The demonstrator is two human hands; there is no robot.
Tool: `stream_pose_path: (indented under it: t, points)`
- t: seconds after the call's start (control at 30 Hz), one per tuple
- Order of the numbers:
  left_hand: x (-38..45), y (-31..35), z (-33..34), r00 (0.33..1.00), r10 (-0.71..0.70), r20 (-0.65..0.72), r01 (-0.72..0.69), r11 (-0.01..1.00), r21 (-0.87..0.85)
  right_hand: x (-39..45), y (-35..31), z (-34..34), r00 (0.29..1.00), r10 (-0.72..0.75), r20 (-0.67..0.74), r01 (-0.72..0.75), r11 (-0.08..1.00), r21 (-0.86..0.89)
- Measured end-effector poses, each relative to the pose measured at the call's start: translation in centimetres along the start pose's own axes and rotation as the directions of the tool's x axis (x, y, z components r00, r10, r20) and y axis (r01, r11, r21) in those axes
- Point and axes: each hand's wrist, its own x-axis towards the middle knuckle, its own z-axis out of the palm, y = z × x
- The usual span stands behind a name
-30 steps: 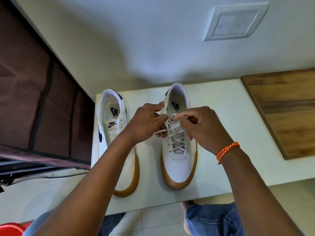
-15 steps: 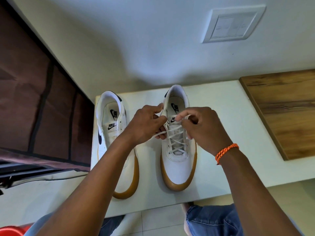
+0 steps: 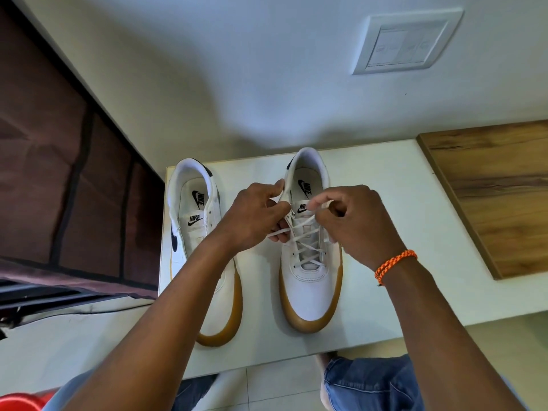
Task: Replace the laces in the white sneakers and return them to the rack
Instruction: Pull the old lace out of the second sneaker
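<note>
Two sneakers stand side by side on the counter (image 3: 385, 232), toes toward the person. The right sneaker (image 3: 311, 280) lies under both grips, left grip (image 3: 255, 218) and right grip (image 3: 353, 223); the left sneaker (image 3: 204, 232) sits just left of them (beside a rack (image 3: 74, 179)).

"NIKE" with the swoosh mark appears in black on the insole and on the tongue label of the left sneaker (image 3: 198, 232), and again on the insole and tongue label of the right sneaker (image 3: 308, 250). Faint markings on the wall switch plate (image 3: 406, 43) are unreadable.
</note>
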Motion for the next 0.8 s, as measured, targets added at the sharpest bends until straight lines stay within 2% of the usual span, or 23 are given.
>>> stream_pose_path:
  t: [0.17, 0.23, 0.37, 0.43, 0.63, 0.8]
  points:
    - [0.1, -0.2, -0.1, 1.000, 0.002, 0.004, -0.002, 1.000, -0.001, -0.5, -0.7, 2.0, 0.985, -0.035, 0.170, 0.046, 0.997, -0.064]
    - [0.1, -0.2, -0.1, 1.000, 0.001, 0.010, -0.001, 1.000, 0.000, -0.4, -0.4, 1.8, 0.988, -0.044, 0.151, 0.055, 0.996, -0.070]
    - [0.2, -0.1, -0.1, 1.000, -0.010, 0.008, 0.010, 1.000, -0.007, 0.2, 0.4, -0.1, 1.000, -0.015, 0.001, 0.015, 0.998, -0.060]
    - [0.2, 0.0, -0.1, 1.000, -0.010, 0.009, 0.010, 1.000, -0.008, 0.2, 0.6, -0.5, 0.999, 0.003, -0.032, -0.004, 0.999, -0.032]
    - [-0.1, 0.2, 0.0, 1.000, -0.007, -0.008, 0.007, 1.000, -0.006, -0.4, -0.5, 2.1, 0.987, -0.029, 0.156, 0.038, 0.998, -0.052]
    - [0.0, 0.2, 0.0, 1.000, -0.004, -0.018, 0.005, 0.999, 0.037, -0.3, -0.2, 1.9, 0.993, -0.047, 0.113, 0.055, 0.996, -0.071]
